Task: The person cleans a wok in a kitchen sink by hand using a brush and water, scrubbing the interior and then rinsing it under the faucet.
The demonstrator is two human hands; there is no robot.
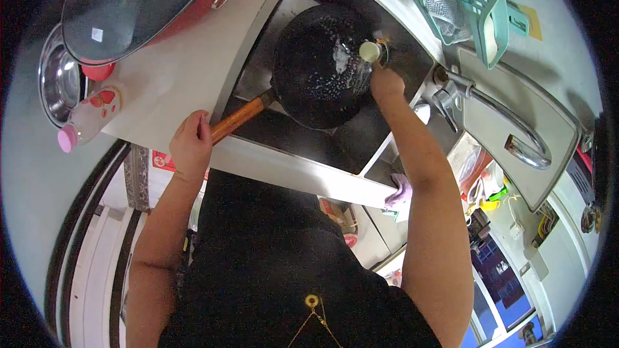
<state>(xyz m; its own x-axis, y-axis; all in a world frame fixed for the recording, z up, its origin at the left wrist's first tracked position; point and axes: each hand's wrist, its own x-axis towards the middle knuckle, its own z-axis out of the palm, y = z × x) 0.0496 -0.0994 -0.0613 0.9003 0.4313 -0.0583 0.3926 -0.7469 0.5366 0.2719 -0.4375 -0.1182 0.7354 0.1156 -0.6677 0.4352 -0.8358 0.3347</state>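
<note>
A black wok (319,67) rests in a dark sink basin (338,152), with wet spots and white foam on its inner surface. My left hand (192,142) is closed around the end of its wooden handle (242,117). At the wok's right side, my right hand (388,86) grips a small implement with a pale round end (370,51). The rest of that implement is hidden or blurred, so its kind is unclear. A shiny curved metal part shows just beside it, near the basin's far wall.
A chrome faucet (508,111) extends right of the basin. Green wall caddies (489,29) hold a mesh scrubber and a pale bar. On the left counter (193,53) stand a red pot with a glass lid (140,9), a steel bowl (60,77) and a pink-capped bottle (92,116). A purple cloth (399,193) hangs at the front edge.
</note>
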